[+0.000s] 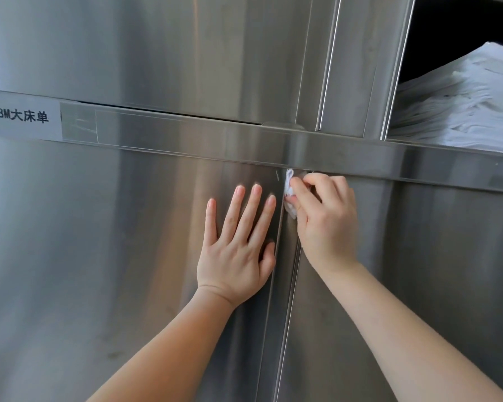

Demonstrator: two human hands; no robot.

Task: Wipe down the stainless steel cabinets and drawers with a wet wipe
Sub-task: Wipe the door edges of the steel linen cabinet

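The right hand [325,216] is pinching a bunched white wet wipe [290,195] between thumb and curled fingers and is pressing it against the top of the vertical seam [285,285] where the two lower cabinet doors meet, just under the horizontal rail [186,140]. The left hand [238,245] is lying flat with fingers spread on the left lower door [99,256], its thumb resting at the door's edge beside the seam. Trouble is likeliest at that seam: the wipe is wadded small, so it may be skating over the groove and leaving grime in the corner, and the bare palm is probably leaving fresh prints on the brushed steel, which would need another pass. If the left hand eases off, the door may be shifting under the rubbing. Most of the wipe is hiding under the right fingers, so how damp or dirty it is cannot be told. The paper label [21,117] on the rail is cut off at the left edge, and the stacked white linens [462,103] in the open compartment at upper right are running out of view.
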